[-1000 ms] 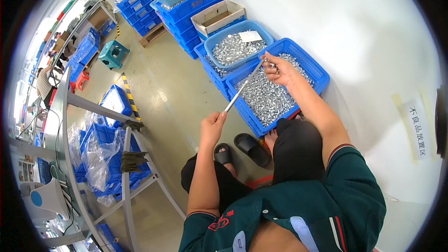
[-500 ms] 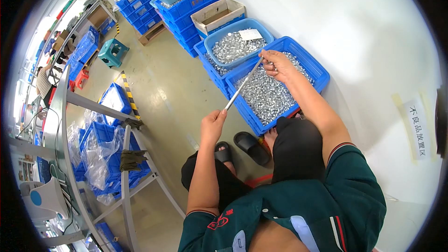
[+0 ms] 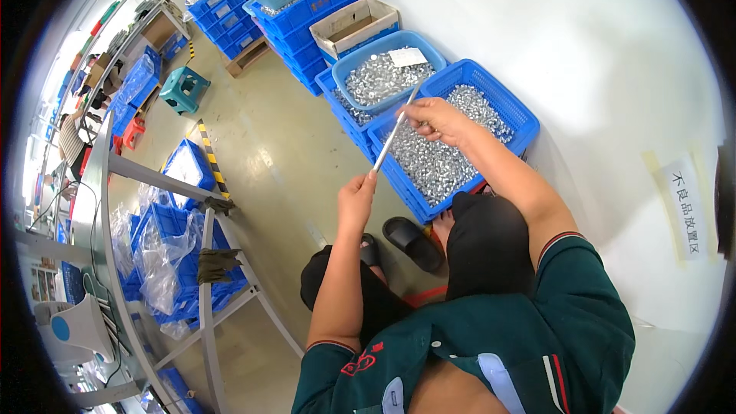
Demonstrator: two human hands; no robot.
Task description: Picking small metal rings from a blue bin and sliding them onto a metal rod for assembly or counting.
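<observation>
My left hand (image 3: 357, 193) grips the near end of a thin metal rod (image 3: 394, 133) that slants up and away. At the rod's far end, my right hand (image 3: 435, 119) pinches a small metal piece against it. Both hands hover over a blue crate (image 3: 515, 110) heaped with small silver metal parts (image 3: 437, 161). Behind it stands a round light-blue tub (image 3: 429, 44) of the same parts with a white paper slip (image 3: 407, 56) on top. My knees and black sandals (image 3: 412, 243) are below.
A cardboard box (image 3: 362, 24) and stacked blue crates (image 3: 307, 0) line the white wall. A metal-framed table (image 3: 153, 184) with blue bins and plastic bags under it stands at left. A teal stool (image 3: 182, 88) sits on the floor beyond. A label (image 3: 685, 212) hangs on the wall.
My right hand has shifted slightly along the far end of the rod; the rod stays slanted the same way. My left hand holds still.
</observation>
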